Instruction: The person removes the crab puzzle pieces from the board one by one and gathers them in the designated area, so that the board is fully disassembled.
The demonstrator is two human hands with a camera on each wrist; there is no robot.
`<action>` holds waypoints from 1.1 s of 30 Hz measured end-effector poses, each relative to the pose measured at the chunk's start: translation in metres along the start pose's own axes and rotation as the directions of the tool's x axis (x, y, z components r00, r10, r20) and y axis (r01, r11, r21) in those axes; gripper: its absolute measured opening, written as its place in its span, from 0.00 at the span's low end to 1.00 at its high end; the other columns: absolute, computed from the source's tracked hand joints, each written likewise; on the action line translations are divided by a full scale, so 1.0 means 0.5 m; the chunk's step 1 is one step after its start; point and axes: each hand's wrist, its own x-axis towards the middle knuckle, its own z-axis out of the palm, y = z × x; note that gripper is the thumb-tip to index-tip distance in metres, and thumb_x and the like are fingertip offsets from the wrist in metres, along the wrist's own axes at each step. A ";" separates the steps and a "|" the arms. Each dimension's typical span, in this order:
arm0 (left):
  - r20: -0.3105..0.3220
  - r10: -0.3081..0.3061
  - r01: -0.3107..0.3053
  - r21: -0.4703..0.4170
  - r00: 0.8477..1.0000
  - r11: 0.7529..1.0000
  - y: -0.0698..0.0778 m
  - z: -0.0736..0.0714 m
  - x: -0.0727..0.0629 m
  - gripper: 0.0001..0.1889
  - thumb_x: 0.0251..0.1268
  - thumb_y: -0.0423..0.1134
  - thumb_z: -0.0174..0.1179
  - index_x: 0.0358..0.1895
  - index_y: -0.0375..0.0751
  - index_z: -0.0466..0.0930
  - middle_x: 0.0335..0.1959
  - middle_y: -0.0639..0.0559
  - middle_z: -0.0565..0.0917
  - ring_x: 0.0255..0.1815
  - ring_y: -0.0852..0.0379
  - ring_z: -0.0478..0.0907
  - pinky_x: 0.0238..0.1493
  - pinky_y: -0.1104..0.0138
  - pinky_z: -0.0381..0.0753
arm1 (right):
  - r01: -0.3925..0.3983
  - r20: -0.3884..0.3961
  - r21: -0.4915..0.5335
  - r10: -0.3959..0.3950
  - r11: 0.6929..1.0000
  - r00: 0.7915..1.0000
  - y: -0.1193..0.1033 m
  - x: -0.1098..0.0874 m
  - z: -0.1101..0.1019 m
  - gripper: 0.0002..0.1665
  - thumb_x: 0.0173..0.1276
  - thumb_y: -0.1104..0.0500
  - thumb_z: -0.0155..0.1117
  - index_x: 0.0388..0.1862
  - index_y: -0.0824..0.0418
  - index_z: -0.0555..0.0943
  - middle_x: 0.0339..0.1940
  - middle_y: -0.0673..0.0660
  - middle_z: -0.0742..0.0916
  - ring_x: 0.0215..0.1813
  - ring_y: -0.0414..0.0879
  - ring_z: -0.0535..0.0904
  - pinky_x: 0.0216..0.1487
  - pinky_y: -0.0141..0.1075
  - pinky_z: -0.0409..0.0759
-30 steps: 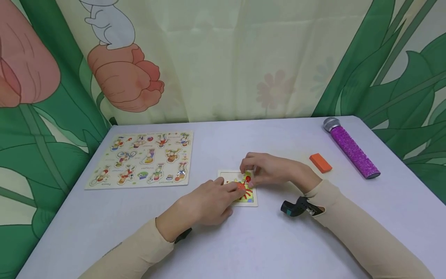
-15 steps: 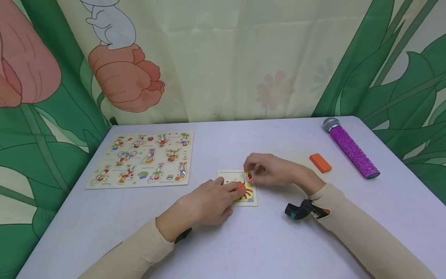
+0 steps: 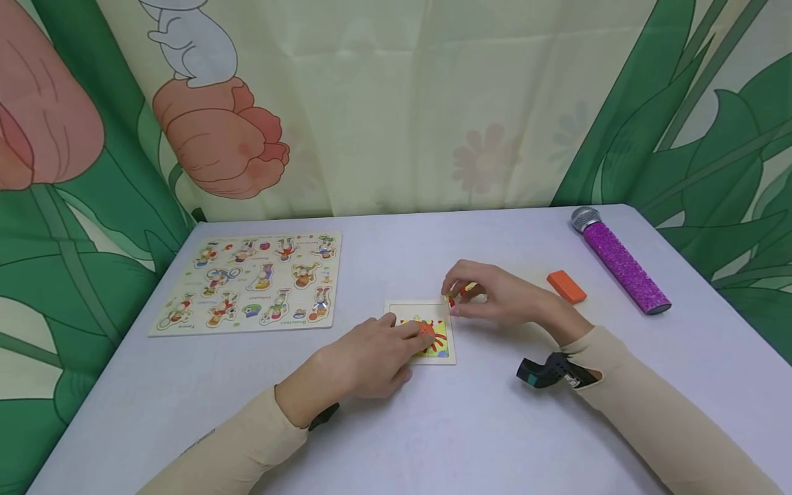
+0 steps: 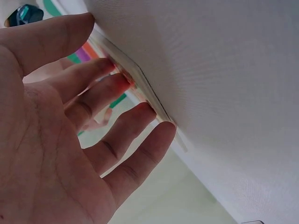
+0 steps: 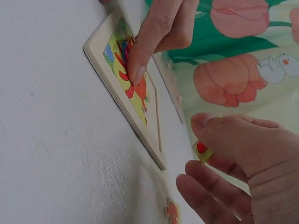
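— Yellow-and-red flat puzzle piece (image 5: 202,149): where is it held?
— It is pinched by the right hand (image 3: 504,297), at two o'clock from the square pale wooden tray (image 3: 421,311), whose red-and-yellow picture (image 5: 141,91) is touched by the left hand (image 3: 371,357), fingers loosely extended.
— And beyond?
— Between two and three o'clock, an orange rectangular block (image 3: 566,286) is seen.

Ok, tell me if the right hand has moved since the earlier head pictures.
Yes: in the head view, the right hand has shifted slightly rightward and up, judged against the puzzle board.
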 end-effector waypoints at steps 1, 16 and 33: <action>-0.002 0.001 -0.001 0.001 1.000 1.000 0.000 0.000 0.000 0.31 0.74 0.49 0.60 0.77 0.55 0.67 0.72 0.60 0.72 0.52 0.49 0.73 0.54 0.58 0.79 | 0.001 -0.006 0.005 -0.001 1.000 1.000 0.001 -0.002 -0.001 0.17 0.69 0.59 0.73 0.53 0.57 0.79 0.52 0.49 0.83 0.54 0.46 0.83 0.56 0.41 0.84; -0.012 0.005 -0.005 0.006 1.000 1.000 0.000 0.002 0.000 0.30 0.73 0.49 0.60 0.77 0.56 0.68 0.68 0.60 0.73 0.50 0.50 0.72 0.53 0.60 0.78 | 0.026 -0.062 0.043 -0.023 0.999 0.998 0.028 -0.041 -0.021 0.16 0.68 0.63 0.73 0.52 0.59 0.80 0.52 0.51 0.81 0.51 0.46 0.83 0.54 0.40 0.85; 0.002 -0.004 0.004 0.002 1.000 1.000 0.002 0.001 -0.001 0.30 0.74 0.49 0.59 0.78 0.56 0.66 0.69 0.60 0.73 0.52 0.50 0.72 0.55 0.59 0.78 | 0.021 -0.134 0.028 -0.017 0.999 0.991 0.046 -0.081 -0.042 0.24 0.66 0.67 0.73 0.59 0.64 0.77 0.56 0.61 0.81 0.51 0.56 0.84 0.53 0.45 0.86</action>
